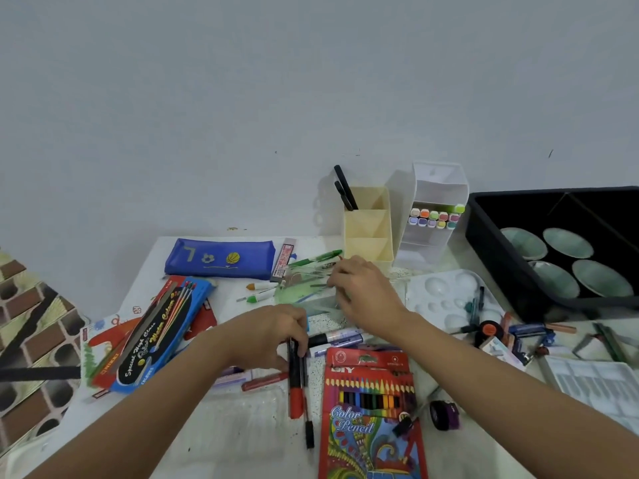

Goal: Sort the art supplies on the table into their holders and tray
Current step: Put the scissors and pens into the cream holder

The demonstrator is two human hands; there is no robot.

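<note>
My left hand (273, 335) grips a red-and-black marker (295, 385) and a thin black pen (307, 409), both pointing toward me. My right hand (363, 288) reaches over a green transparent ruler set (297, 288), its fingertips pinching at a thin item beside a green pen (316, 257); what it pinches is hidden. A cream pen holder (368, 233) with two black pens stands at the back. Beside it is a white marker holder (432, 216) with coloured markers. A black tray (553, 250) holds several green dishes.
A blue pencil case (221, 259), a water colour pencil box (159, 333), a red Color Pencil box (371, 416), a white paint palette (446, 299), purple tape (444, 414) and scattered pens and erasers (511, 340) cover the table. A patterned wall lies left.
</note>
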